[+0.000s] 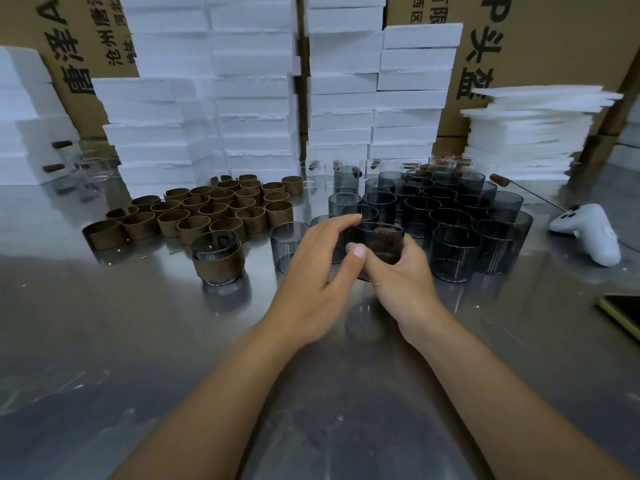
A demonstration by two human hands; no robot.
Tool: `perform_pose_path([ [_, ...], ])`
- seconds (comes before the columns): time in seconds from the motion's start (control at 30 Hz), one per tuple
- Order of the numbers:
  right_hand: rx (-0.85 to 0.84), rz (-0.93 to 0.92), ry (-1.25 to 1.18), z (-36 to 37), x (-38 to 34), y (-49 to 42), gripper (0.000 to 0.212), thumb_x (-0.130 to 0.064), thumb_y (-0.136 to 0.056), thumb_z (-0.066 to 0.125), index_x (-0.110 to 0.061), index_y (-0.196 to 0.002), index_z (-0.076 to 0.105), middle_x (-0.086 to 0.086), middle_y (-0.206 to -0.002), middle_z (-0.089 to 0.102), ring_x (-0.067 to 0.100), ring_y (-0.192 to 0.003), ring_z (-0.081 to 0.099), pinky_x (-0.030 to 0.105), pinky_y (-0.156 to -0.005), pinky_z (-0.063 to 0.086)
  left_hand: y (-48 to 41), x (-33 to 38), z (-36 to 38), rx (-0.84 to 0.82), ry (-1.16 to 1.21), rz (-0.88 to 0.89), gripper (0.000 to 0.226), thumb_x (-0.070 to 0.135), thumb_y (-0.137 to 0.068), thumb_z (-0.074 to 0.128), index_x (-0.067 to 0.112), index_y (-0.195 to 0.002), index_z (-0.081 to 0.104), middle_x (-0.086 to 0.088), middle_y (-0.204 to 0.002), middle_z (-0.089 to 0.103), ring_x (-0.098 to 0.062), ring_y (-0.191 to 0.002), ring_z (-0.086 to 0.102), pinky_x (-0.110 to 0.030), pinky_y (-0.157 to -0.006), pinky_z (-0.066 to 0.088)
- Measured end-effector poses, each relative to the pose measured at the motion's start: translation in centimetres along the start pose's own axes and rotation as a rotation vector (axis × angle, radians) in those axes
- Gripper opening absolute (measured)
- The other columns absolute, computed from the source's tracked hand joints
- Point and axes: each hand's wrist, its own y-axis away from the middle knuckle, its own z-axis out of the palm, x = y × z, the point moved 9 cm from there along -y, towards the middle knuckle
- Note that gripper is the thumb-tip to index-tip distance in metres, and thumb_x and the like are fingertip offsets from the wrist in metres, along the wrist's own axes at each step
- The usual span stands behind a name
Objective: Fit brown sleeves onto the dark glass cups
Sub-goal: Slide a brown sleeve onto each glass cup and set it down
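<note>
While both hands are on it, the dark smoky cylindrical glass cup point(365, 235) is held up off the shiny steel table point(138, 341), right in the middle of the view and just in front of the pack of loose dark glass cups point(450, 209). Its long axis runs roughly upright, mouth up, with the rim tipped a bit away from the camera. It's see-through grey, thin-walled and straight-sided, and a brown patch point(386, 245) shows through the glass (sleeve or not, I can't tell).

The left hand point(318, 261) comes in from the lower left. Its fingers are stretched together over the cup's left side up to the rim, and the thumb presses on the near wall, so it's pinching the glass. The right hand point(401, 282) cradles the cup from below and to the right, fingers curled tight round the lower half.

Off to the left a bunch of brown cardboard ring sleeves point(207, 209) stand on the table. In front of them one dark glass cup already wearing a brown sleeve point(217, 261) stands upright. Behind are stacked white foam blocks point(252, 98), printed cardboard boxes point(554, 46) and a pile of thin white foam sheets point(530, 133). A white handheld controller point(585, 237) lies at the right.
</note>
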Motion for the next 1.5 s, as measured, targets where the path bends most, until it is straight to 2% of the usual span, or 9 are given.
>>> perform_pose_path([
  [0.13, -0.031, -0.030, -0.043, 0.5, -0.5, 0.3, 0.029, -0.013, -0.075, 0.075, -0.021, -0.097, 0.058, -0.015, -0.074, 0.070, -0.007, -0.068, 0.065, 0.009, -0.058, 0.047, 0.0, -0.4, -0.1, 0.004, 0.065, -0.041, 0.046, 0.053, -0.091, 0.032, 0.035, -0.131, 0.043, 0.017, -0.132, 0.049, 0.001, -0.127, 0.041, -0.023, -0.106, 0.035],
  [0.27, -0.088, -0.033, -0.047, 1.1, -0.8, 0.6, 0.037, -0.016, -0.070, 0.077, -0.018, -0.103, 0.059, -0.007, -0.087, 0.070, 0.000, -0.076, 0.067, 0.014, -0.063, 0.051, -0.2, -0.4, -0.3, 0.031, 0.145, -0.055, 0.050, 0.057, -0.089, 0.029, 0.033, -0.129, 0.046, 0.012, -0.132, 0.053, -0.002, -0.125, 0.046, -0.035, -0.106, 0.039],
  [0.5, -0.210, -0.082, 0.046, 2.2, -1.0, 1.1, 0.032, -0.004, -0.077, 0.074, -0.019, -0.100, 0.057, -0.011, -0.077, 0.068, -0.003, -0.072, 0.065, 0.015, -0.064, 0.052, -0.2, -0.3, -0.5, 0.053, 0.156, -0.042, 0.050, 0.056, -0.090, 0.029, 0.028, -0.125, 0.051, 0.010, -0.120, 0.059, -0.006, -0.115, 0.054, -0.036, -0.099, 0.046],
  [0.67, -0.262, -0.100, 0.102, 2.8, -0.9, 1.3, 0.039, -0.002, -0.074, 0.076, -0.021, -0.102, 0.057, -0.014, -0.079, 0.069, -0.002, -0.076, 0.065, 0.015, -0.067, 0.051, -0.1, 0.4, -0.8, 0.085, 0.115, 0.008, 0.052, 0.052, -0.092, 0.028, 0.024, -0.125, 0.056, 0.009, -0.122, 0.057, -0.011, -0.125, 0.047, -0.043, -0.104, 0.040],
  [0.77, -0.263, -0.102, 0.155, 2.8, -0.6, 1.2, 0.044, -0.003, -0.072, 0.077, -0.016, -0.109, 0.056, -0.002, -0.093, 0.069, 0.009, -0.087, 0.067, 0.027, -0.077, 0.054, -0.2, 1.1, -0.7, 0.077, 0.064, 0.042, 0.053, 0.052, -0.092, 0.027, 0.024, -0.124, 0.059, 0.027, -0.116, 0.053, -0.007, -0.129, 0.042, -0.039, -0.108, 0.036],
  [0.9, -0.262, -0.127, 0.268, 2.9, -0.5, 1.0, 0.048, -0.009, -0.073, 0.076, -0.018, -0.115, 0.054, -0.003, -0.099, 0.067, 0.008, -0.091, 0.066, 0.025, -0.077, 0.053, 0.0, 1.8, -0.2, 0.035, 0.059, 0.083, 0.051, 0.051, -0.092, 0.027, 0.026, -0.120, 0.062, 0.043, -0.109, 0.048, 0.004, -0.129, 0.037, -0.022, -0.109, 0.029],
  [1.07, -0.190, -0.094, 0.243, 2.3, 0.1, 0.4, 0.047, -0.008, -0.071, 0.077, -0.019, -0.111, 0.054, 0.001, -0.097, 0.068, 0.014, -0.090, 0.067, 0.032, -0.079, 0.055, 0.1, 2.4, -0.1, 0.010, 0.060, 0.097, 0.048, 0.046, -0.093, 0.029, 0.024, -0.117, 0.064, 0.027, -0.113, 0.055, -0.001, -0.130, 0.039, -0.033, -0.109, 0.032],
  [1.23, -0.092, -0.086, 0.256, 1.1, 0.1, 0.1, 0.043, -0.021, -0.066, 0.082, -0.025, -0.099, 0.055, -0.011, -0.089, 0.065, -0.006, -0.076, 0.062, 0.013, -0.067, 0.049, 0.2, 2.9, -0.2, 0.019, 0.068, 0.129, 0.036, 0.044, -0.094, 0.030, 0.034, -0.111, 0.061, 0.030, -0.109, 0.056, -0.002, -0.126, 0.042, -0.036, -0.107, 0.034],
  [1.5, 0.074, 0.006, 0.203, -0.9, 0.2, -0.1, 0.042, -0.028, -0.065, 0.084, -0.025, -0.092, 0.052, -0.006, -0.085, 0.065, 0.006, -0.073, 0.062, 0.021, -0.062, 0.047, 0.0, 1.7, -0.5, 0.066, 0.086, 0.065, 0.041, 0.047, -0.092, 0.032, 0.028, -0.109, 0.064, 0.009, -0.110, 0.061, -0.006, -0.117, 0.048, -0.040, -0.102, 0.039],
])
